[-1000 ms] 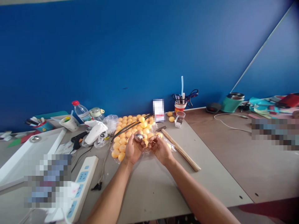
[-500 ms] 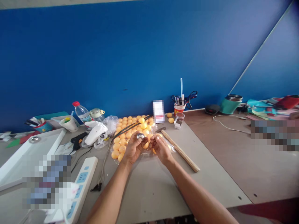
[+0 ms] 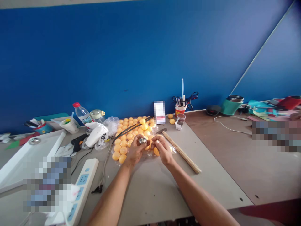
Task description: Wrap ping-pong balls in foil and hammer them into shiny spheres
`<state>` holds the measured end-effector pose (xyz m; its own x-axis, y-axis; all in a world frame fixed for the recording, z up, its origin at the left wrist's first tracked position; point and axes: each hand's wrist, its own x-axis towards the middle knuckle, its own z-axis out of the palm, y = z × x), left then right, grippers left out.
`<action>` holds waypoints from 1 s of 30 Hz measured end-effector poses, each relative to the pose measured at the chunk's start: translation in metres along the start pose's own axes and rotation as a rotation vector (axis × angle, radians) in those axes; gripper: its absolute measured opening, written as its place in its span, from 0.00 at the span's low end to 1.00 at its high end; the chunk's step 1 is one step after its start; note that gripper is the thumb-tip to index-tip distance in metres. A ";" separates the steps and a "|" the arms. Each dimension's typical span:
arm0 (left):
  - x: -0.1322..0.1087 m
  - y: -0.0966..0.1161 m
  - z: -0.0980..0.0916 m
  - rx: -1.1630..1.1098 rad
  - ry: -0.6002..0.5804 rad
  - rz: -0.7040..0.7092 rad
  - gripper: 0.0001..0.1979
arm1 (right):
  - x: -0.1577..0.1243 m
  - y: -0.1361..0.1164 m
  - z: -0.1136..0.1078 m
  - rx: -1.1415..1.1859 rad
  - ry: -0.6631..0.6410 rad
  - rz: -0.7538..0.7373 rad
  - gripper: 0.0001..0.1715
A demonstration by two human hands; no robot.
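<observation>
A small shiny silver ball-like object [image 3: 142, 141] is held in my left hand [image 3: 136, 151], between thumb and fingers. Close on its right, my right hand [image 3: 163, 150] has thumb and fingertips pinched together; whatever they may hold is too small to make out. Both hands are raised over the front part of a clear bag of orange balls [image 3: 123, 142]. Two dark strips [image 3: 131, 128] lie across the bag. Right of my right hand, a hammer with a wooden handle [image 3: 182, 153] rests on the grey table.
A white power strip [image 3: 82, 185], a black glue gun [image 3: 78, 142] and a white tray [image 3: 56, 144] are on the left. A bottle [image 3: 82, 113] stands behind them. At the back are a cup of tools [image 3: 180, 110] and a green cup [image 3: 231, 105].
The silver object has turned slightly in my left hand and shifted a little right and down. My right hand has moved slightly, its thumb lower.
</observation>
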<state>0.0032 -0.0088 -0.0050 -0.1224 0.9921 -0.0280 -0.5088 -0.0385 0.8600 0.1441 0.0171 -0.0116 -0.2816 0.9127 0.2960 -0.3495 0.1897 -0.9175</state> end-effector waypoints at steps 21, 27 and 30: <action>0.003 0.000 -0.006 0.002 -0.003 0.062 0.11 | 0.034 -0.003 -0.068 -1.448 0.225 0.534 0.17; 0.008 -0.002 -0.009 -0.091 0.039 0.026 0.12 | 0.037 0.004 -0.071 -1.472 0.218 0.534 0.16; 0.009 -0.002 -0.010 -0.154 0.064 -0.010 0.14 | 0.035 0.006 -0.067 -1.486 0.206 0.503 0.16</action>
<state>-0.0051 -0.0006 -0.0120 -0.1687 0.9830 -0.0727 -0.6343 -0.0517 0.7713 0.1919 0.0746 -0.0241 0.0704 0.9970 -0.0325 0.9241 -0.0774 -0.3743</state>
